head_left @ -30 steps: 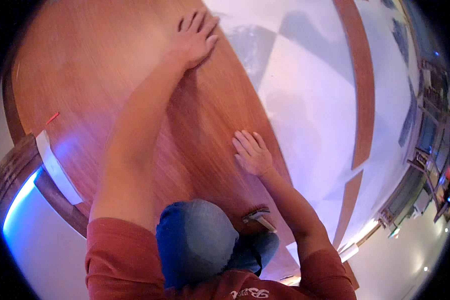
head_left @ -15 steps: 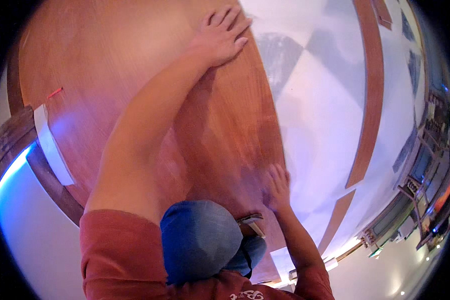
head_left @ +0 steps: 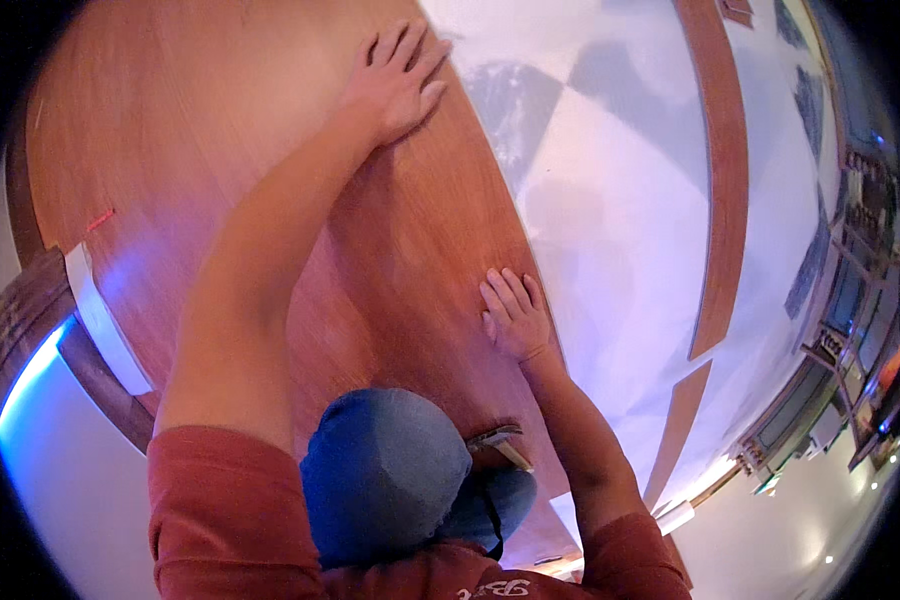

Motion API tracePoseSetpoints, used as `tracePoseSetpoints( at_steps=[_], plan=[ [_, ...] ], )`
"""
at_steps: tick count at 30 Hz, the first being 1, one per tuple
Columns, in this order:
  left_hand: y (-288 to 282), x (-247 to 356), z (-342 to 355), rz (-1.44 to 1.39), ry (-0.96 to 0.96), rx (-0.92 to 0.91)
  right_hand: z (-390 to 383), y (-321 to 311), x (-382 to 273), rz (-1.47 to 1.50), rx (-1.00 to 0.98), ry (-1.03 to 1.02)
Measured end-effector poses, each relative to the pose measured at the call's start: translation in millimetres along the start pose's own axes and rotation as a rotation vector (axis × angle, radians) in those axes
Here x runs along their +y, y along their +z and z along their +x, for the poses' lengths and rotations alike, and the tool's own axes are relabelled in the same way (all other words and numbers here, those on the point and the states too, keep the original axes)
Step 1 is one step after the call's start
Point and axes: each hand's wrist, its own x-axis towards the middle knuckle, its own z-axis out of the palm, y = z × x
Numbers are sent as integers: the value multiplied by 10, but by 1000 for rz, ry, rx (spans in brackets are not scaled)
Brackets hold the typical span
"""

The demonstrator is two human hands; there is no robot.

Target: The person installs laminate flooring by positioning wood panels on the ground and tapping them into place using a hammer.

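A wide reddish-brown wood-grain sheet (head_left: 190, 130) spreads beneath both my hands and my bent, jeans-clad leg. Far out along its right edge, my left hand (head_left: 395, 90) lies flat with fingers spread, the fingertips reaching toward the border. My right hand (head_left: 515, 312) rests palm down closer to me, beside that same edge, with its fingers extended. Neither hand holds anything. Just right of my knee is a dark and pale object (head_left: 498, 438), partly hidden, whose kind I cannot make out.
White flooring with grey patches (head_left: 610, 160) borders the sheet on the right. A long brown strip (head_left: 725, 200) and a shorter one (head_left: 678, 430) lie there. At left are a small red stick-like piece (head_left: 100, 219), a white strip (head_left: 105, 320) and dark wood (head_left: 30, 300).
My right hand has slid forward along the sheet's edge, away from me. My left hand stays flat in about the same place, while the whole view has shifted slightly.
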Motion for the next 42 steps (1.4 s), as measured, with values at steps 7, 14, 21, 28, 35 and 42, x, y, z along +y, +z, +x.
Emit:
tracePoseSetpoints(
  at_steps=[7,14,21,28,35,42],
  plan=[
    [124,-14,3,18,-17,-102,17,-39,-24,24,3,75],
    [204,162,-441,264,147,-128,-33,-99,-340,105,198,194],
    [-142,398,-2431,-83,589,-36,-2158,220,-1470,247,440,761],
    [-711,669,-4746,11,558,-93,-3660,291,-1846,276,83,1057],
    [-1086,975,-5402,-328,369,-432,-3462,552,-1524,101,28,914],
    [-1620,952,-5340,-798,14,-671,-4083,-76,-1129,-2,300,1418]
  ],
)
